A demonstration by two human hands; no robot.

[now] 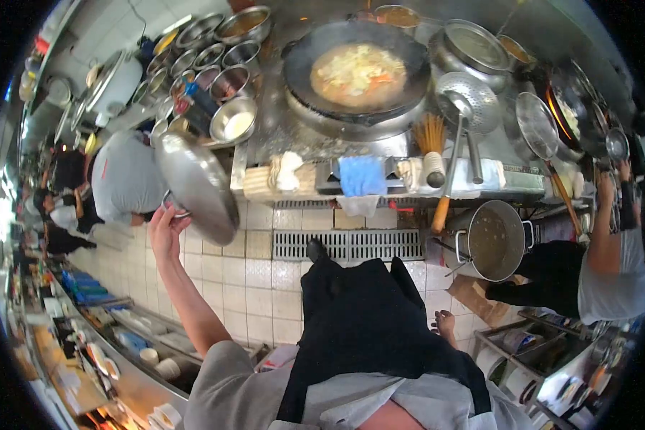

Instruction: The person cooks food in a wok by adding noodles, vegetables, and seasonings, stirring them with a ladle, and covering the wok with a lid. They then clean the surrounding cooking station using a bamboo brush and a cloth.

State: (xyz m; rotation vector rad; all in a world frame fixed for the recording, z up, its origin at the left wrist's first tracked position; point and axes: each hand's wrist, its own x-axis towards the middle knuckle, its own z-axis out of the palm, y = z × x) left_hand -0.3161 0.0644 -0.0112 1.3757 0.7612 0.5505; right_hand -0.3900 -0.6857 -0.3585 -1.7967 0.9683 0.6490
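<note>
My left hand (168, 229) is closed round the handle of a domed metal lid (197, 188), held tilted on edge left of the stove's front edge. Steam rises from a black wok (294, 75) on the burner, where pale and orange pieces of food simmer in brownish liquid (358, 75). Low at my side hangs my right hand (444, 325), with its fingers loosely apart and nothing visible in them. It is below the big stockpot (491, 240) and apart from it.
Right of the wok lie a perforated skimmer (473, 100), a bamboo brush (430, 143) and a ladle with a wooden handle (448, 186). Metal bowls (229, 82) crowd the left. A co-worker (609, 265) stands at the right, another person (125, 175) at the left. A floor grate (380, 245) lies ahead.
</note>
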